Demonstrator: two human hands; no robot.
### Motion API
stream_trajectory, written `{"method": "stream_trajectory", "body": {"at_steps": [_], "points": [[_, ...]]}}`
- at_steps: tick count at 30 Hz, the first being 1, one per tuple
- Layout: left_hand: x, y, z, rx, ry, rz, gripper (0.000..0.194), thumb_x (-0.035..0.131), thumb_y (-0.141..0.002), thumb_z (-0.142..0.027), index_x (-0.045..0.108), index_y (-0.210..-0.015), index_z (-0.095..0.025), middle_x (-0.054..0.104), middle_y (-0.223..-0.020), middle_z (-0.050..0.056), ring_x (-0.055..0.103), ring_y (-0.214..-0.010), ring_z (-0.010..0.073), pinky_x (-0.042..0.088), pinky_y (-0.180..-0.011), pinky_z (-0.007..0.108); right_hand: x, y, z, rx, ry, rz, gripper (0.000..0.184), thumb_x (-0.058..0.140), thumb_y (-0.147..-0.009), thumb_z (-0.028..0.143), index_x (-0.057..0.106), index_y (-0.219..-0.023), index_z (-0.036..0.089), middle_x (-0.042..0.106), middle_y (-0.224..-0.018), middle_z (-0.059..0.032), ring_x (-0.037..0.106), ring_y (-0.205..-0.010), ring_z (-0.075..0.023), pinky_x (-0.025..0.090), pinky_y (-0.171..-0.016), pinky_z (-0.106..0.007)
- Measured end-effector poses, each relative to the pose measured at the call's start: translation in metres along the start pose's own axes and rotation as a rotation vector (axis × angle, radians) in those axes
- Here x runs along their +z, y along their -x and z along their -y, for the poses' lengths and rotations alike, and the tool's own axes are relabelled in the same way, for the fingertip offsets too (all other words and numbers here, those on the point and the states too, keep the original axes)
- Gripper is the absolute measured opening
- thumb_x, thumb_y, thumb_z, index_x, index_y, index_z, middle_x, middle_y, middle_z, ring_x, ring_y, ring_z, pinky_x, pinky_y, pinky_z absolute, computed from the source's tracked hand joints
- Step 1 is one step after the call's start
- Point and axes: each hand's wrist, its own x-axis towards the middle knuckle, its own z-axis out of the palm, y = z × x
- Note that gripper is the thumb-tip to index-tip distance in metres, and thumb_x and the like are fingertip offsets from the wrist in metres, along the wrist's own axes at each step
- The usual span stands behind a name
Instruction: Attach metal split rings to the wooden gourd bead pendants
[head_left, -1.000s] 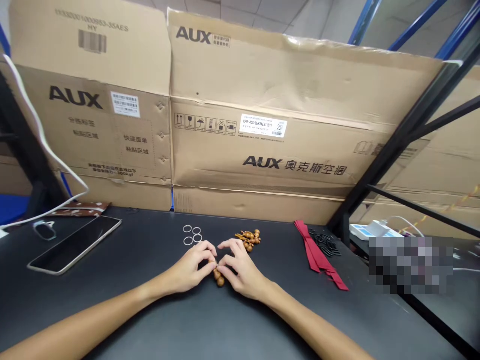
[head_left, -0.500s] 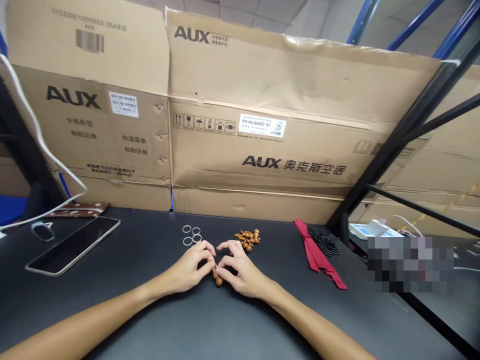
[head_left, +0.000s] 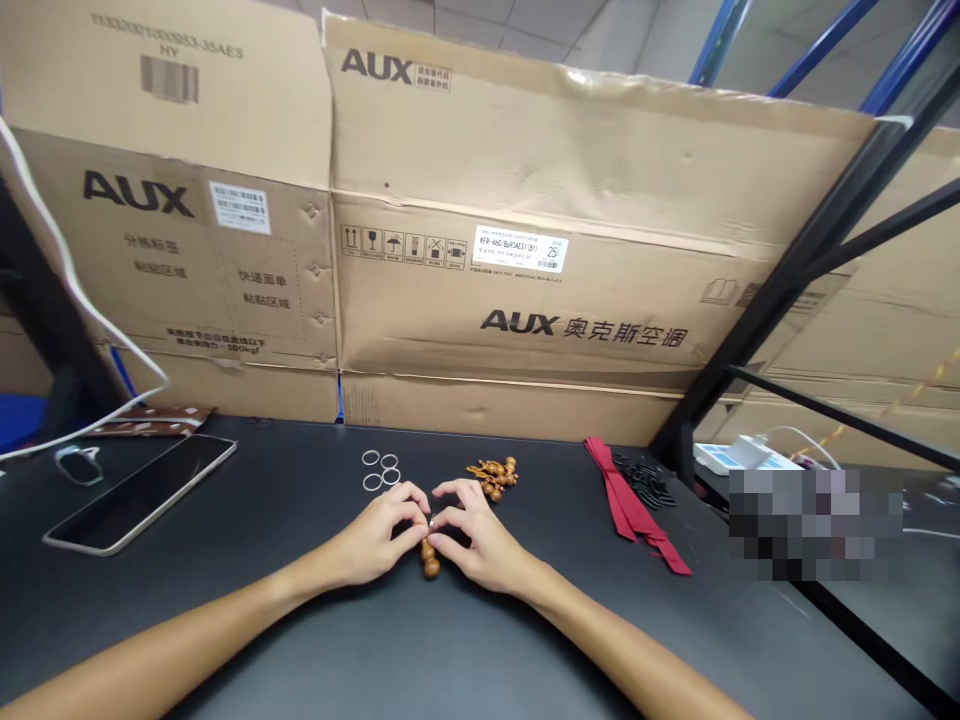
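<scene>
My left hand and my right hand meet fingertip to fingertip over the black table. Together they pinch a small brown wooden gourd charm at its top, where a tiny metal ring shows between the fingertips. The gourd's round body hangs below the fingers, close to the tabletop. Just behind my left hand lie three loose metal rings. A small heap of more brown gourds sits behind my right hand.
A bundle of red ribbons and a pile of black cords lie to the right. A phone lies face up at the left, with a white cable behind it. Large cardboard boxes wall the table's far edge; a black frame post slants at right.
Both hands have kept the pinch on the gourd; the fingertips have shifted slightly on its top. The view has drifted a little.
</scene>
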Motion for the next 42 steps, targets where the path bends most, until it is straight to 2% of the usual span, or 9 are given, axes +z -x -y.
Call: {"method": "stream_trajectory", "body": {"at_steps": [16,27,35,42], "points": [[0.004,0.001,-0.001,0.053,-0.107,-0.026,0.022,0.046,-0.096,-0.022,0.058,-0.078,-0.019,0.058,-0.102,0.004,0.056,-0.094,0.0178,0.046,-0.088,0.031,0.001,-0.001,0.003,0.047,-0.031,0.003,0.005,0.063,-0.089,0.021,0.063,-0.084,0.021,0.051,-0.123,-0.0081,0.045,-0.121,-0.0227,0.039,-0.105,-0.045],[0.005,0.001,0.003,0.085,-0.109,-0.019,0.019,0.046,-0.096,-0.019,0.059,-0.082,-0.019,0.057,-0.104,0.005,0.054,-0.098,0.0191,0.046,-0.091,0.034,-0.002,-0.003,0.009,0.035,-0.042,0.029,0.012,0.059,-0.086,0.010,0.057,-0.080,0.020,0.052,-0.119,-0.0071,0.045,-0.119,-0.0212,0.039,-0.103,-0.043],[0.008,0.001,0.008,0.056,-0.145,-0.050,0.022,0.044,-0.096,-0.019,0.057,-0.079,-0.019,0.057,-0.101,0.004,0.053,-0.097,0.0193,0.045,-0.091,0.034,-0.005,-0.001,0.010,-0.007,-0.060,0.086,0.010,0.055,-0.089,0.013,0.056,-0.083,0.020,0.050,-0.120,-0.0087,0.043,-0.122,-0.0220,0.039,-0.103,-0.043],[0.007,0.002,0.006,0.051,-0.111,-0.037,0.021,0.047,-0.095,-0.020,0.058,-0.077,-0.019,0.057,-0.104,0.004,0.054,-0.097,0.0189,0.046,-0.089,0.033,-0.002,-0.001,0.010,0.049,-0.017,0.065,0.009,0.062,-0.090,0.023,0.061,-0.081,0.020,0.051,-0.122,-0.0087,0.043,-0.122,-0.0234,0.038,-0.104,-0.046]]}}
